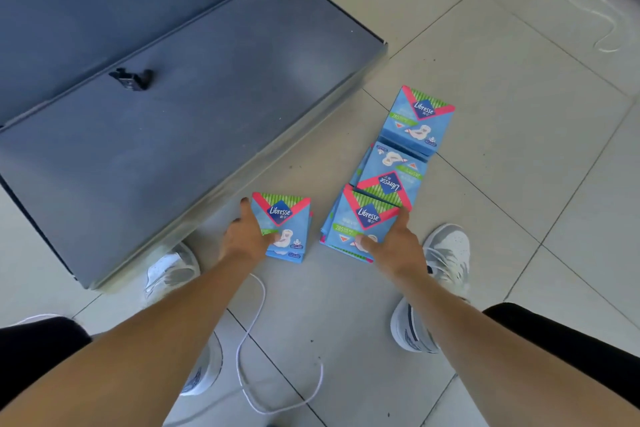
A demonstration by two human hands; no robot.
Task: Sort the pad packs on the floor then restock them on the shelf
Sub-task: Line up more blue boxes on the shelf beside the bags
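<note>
Left hand [247,236] gripping small pack stack [284,229] on floor tiles [519,114], thumb across the top. Right hand [398,246] clasping nearest pack [363,222] of the row beside it. Grey shelf [156,132] just left.

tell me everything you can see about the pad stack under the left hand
The left stack is a small pile of blue Libresse packs lying flat on the tiled floor, just in front of the grey shelf. The top pack looks like glossy plastic film, with a pink V band, green stripes, a dark blue logo diamond and a pad picture. Lower edges peek out unevenly. The left hand grips it, thumb on top and fingers along the left side. It stands apart from the other packs.
</note>
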